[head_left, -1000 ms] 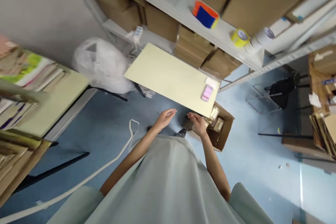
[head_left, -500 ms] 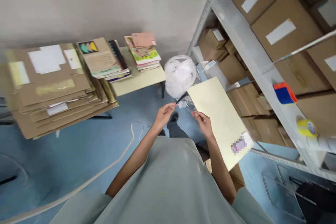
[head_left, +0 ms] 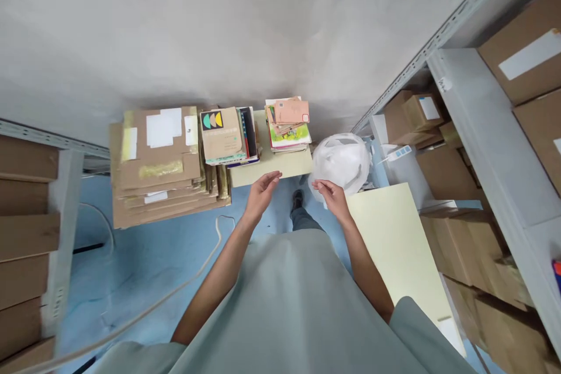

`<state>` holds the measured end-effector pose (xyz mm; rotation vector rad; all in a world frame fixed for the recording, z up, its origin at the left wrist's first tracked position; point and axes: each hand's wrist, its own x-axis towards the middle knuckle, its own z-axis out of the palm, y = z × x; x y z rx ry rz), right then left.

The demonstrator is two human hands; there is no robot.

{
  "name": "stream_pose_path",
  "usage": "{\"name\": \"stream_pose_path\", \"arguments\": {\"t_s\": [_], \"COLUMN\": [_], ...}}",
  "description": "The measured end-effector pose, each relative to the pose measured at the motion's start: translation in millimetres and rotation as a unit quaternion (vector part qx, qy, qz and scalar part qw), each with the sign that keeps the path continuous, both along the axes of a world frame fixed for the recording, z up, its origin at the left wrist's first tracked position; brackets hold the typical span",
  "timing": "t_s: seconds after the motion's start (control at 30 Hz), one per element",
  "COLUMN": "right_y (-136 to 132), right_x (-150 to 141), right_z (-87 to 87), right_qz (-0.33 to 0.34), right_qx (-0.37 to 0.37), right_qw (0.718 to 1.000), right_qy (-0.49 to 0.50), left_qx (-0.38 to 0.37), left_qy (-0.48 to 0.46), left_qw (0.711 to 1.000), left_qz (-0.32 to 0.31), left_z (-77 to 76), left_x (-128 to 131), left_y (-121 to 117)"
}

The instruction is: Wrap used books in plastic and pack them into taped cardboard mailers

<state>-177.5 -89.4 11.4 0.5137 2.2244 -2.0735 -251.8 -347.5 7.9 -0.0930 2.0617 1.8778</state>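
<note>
My left hand point(head_left: 262, 194) is raised in front of my body, fingers stretched forward and nothing visible in it. Level with it, my right hand point(head_left: 332, 196) is held with loosely bent fingers, also without a visible object. A gap separates the two hands. Beyond my left hand, a cream table point(head_left: 280, 165) bears a small stack of books and booklets point(head_left: 289, 125). To its left lie more books point(head_left: 223, 135) and a pile of flattened cardboard boxes point(head_left: 158, 152). A white plastic bag point(head_left: 342, 160) with white contents is just past my right hand.
A second cream table point(head_left: 398, 239) stands close on my right. Shelves point(head_left: 482, 117) with cardboard boxes point(head_left: 460, 239) rise behind it, a power strip point(head_left: 398, 153) on one. Boxes point(head_left: 26, 234) fill another shelf at left. A pale cable point(head_left: 184, 289) crosses the blue floor point(head_left: 144, 257).
My view has swung to the right-hand side's opposite, leftward, bringing the book table to the centre and the left shelf into sight. Both hands stay raised, fingers slightly more spread.
</note>
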Motion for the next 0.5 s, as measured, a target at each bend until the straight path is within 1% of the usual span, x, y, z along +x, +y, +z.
{"name": "stream_pose_path", "arguments": {"t_s": [0.07,0.17,0.3,0.4,0.5], "right_y": [5.6,14.0,21.2,20.2,11.5], "right_x": [-28.0,-63.0,-95.8,-113.3,-130.9], "right_z": [-1.4,-6.9,-17.3,-25.2,-32.2], "right_qz": [0.007,0.014,0.026,0.037,0.061], "right_qx": [-0.018,-0.036,-0.044,-0.052,-0.057], "right_qw": [1.000,0.999,0.998,0.997,0.995], "right_qy": [-0.003,-0.009,-0.028,-0.047,-0.062], "left_qx": [-0.039,-0.104,-0.160,-0.191,-0.222], "left_qy": [0.022,0.050,0.093,0.119,0.131], "left_qw": [0.999,0.993,0.981,0.972,0.962], "left_qz": [0.012,0.035,0.056,0.073,0.095], "left_z": [-2.2,-11.3,-24.5,-28.7,-28.5], "left_x": [-28.4,-69.2,-111.1,-130.8,-144.0], "left_y": [7.4,18.4,26.5,21.0,1.8]}}
